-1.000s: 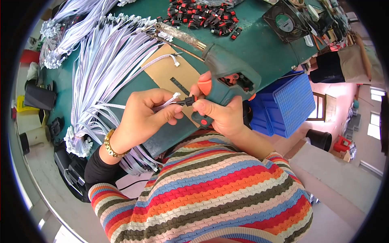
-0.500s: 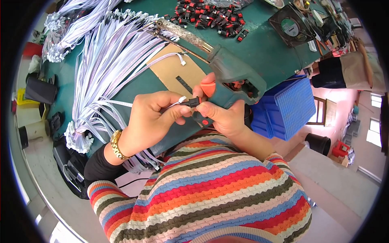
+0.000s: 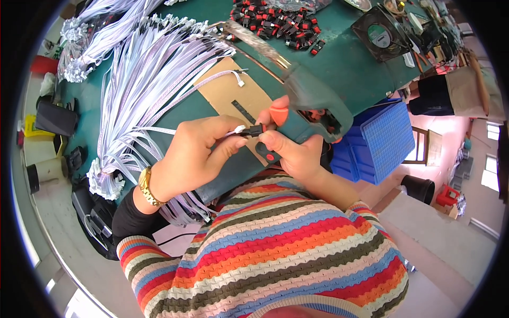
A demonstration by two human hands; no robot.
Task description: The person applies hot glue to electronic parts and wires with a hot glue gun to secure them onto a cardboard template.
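Note:
My left hand, with a gold watch on the wrist, is closed in a pinch on the end of a white ribbon cable. A white bit and thin dark leads stick out past its fingertips, touching a small black switch with a red edge. My right hand pinches that switch between thumb and finger. The same hand is also wrapped round a teal soldering gun with an orange trigger. The gun's long metal nose points away to the upper left, apart from the switch.
A large fan of white ribbon cables covers the left of the green table. Beneath my hands lies a brown cardboard piece. Black-and-red switches are heaped at the back, with a fan further right. A blue crate stands right.
The soldering gun has shifted slightly to the right, its nose with it. My left fingers have eased back a little from the switch; both hands keep their grips.

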